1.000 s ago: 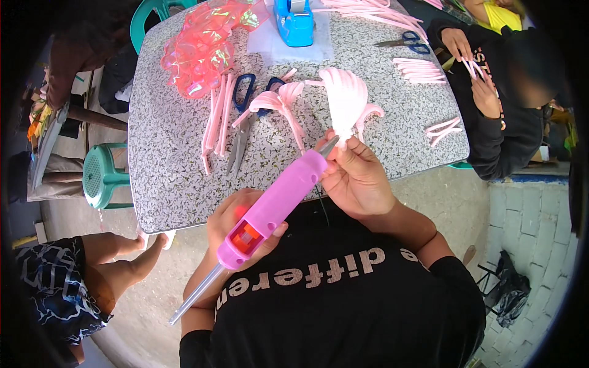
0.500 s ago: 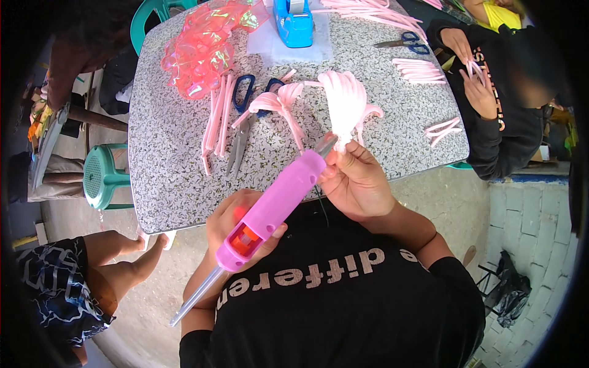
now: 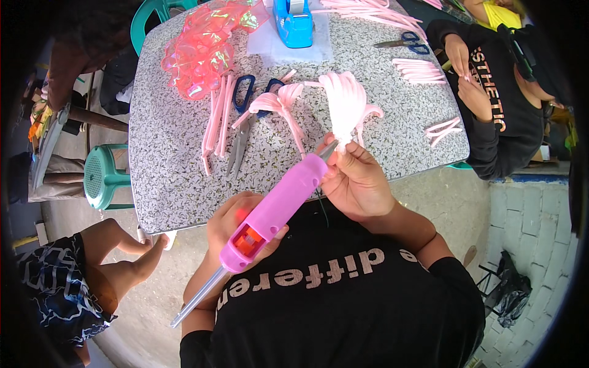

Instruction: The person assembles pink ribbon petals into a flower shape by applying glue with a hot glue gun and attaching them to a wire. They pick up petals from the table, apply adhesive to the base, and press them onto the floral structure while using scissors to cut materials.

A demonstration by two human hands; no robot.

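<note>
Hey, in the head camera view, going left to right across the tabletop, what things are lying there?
Crinkled pink cellophane → blue-handled scissors → blue tape dispenser → pink ribbon bundle → stack of pink strips → looped pink strip.

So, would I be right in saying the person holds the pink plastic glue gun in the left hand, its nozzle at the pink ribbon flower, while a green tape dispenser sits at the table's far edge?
Not quite: the tape dispenser at the far edge of the speckled stone table is blue, not green, as the head view shows. The rest holds: the left hand grips the pink plastic glue gun, nozzle at the pink ribbon flower held in the right hand.
</note>
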